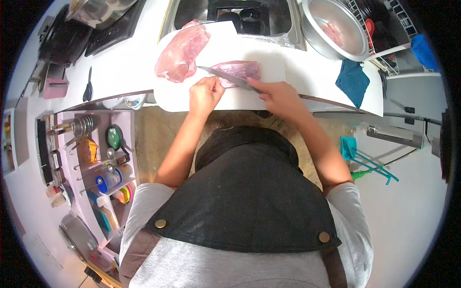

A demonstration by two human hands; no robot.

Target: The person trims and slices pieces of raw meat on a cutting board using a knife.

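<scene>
A large pink piece of raw meat lies at the left of the white cutting board. To its right is a smaller piece of meat, with the blade of a knife across its near side. My right hand is closed on the knife's handle, and the blade points left. My left hand is closed at the near left end of the smaller piece, its fingers pinching the meat's edge beside the blade.
Behind the board is a sink. A metal bowl with pieces of meat stands at the back right. A blue cloth hangs over the counter's front edge at the right. Black scissors lie at the left.
</scene>
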